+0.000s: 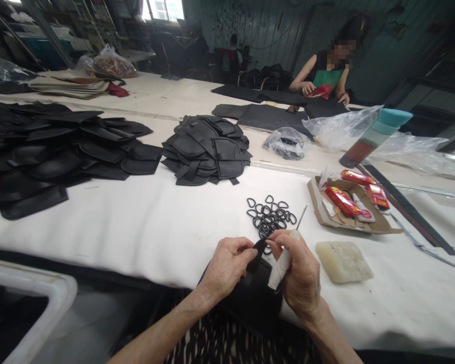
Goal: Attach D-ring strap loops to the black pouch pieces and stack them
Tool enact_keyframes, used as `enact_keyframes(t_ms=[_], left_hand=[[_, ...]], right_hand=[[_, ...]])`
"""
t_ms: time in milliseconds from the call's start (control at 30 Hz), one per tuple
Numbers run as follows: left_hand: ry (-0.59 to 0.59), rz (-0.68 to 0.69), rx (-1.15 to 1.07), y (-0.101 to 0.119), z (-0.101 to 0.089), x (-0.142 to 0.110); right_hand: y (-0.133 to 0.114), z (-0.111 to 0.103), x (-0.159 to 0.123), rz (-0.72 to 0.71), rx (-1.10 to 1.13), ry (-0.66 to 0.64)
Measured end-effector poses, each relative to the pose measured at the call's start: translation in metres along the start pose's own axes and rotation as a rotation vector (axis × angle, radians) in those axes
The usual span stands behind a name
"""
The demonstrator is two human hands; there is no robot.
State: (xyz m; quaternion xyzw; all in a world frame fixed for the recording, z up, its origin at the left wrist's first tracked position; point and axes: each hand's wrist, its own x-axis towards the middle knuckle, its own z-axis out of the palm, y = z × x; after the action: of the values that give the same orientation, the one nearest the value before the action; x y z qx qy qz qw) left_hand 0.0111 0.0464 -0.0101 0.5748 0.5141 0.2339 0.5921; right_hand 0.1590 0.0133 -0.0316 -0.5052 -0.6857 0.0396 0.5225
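Observation:
My left hand [227, 265] pinches the top strap of a black leather piece [252, 298] that rests at the table's near edge. My right hand [298, 268], with white tape wrapped round a finger, pinches the same strap together with a black D-ring [261, 246]. A thin tool [302, 216] sticks up from my right hand. Just beyond my fingers lies a heap of black D-rings [269, 215].
On the white table [136, 227] sit a pile of black strapped pieces [207, 149], more black pieces [53, 151] at left, a cardboard tray [351, 205] with red packets, a pale block [343, 260], a teal-capped bottle [375, 136] and plastic bags. A person [326, 71] works at the far table.

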Motion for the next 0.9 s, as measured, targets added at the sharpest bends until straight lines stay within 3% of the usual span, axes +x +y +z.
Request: enact_keyframes(t_ms=[467, 900], left_hand=[[-0.012, 0.012, -0.029, 0.0, -0.001, -0.002], [-0.008, 0.013, -0.102, -0.008, 0.001, -0.001]], right_hand=[[0.003, 0.004, -0.006, 0.019, 0.041, 0.045], [-0.001, 0.009, -0.023, 0.046, 0.089, -0.079]])
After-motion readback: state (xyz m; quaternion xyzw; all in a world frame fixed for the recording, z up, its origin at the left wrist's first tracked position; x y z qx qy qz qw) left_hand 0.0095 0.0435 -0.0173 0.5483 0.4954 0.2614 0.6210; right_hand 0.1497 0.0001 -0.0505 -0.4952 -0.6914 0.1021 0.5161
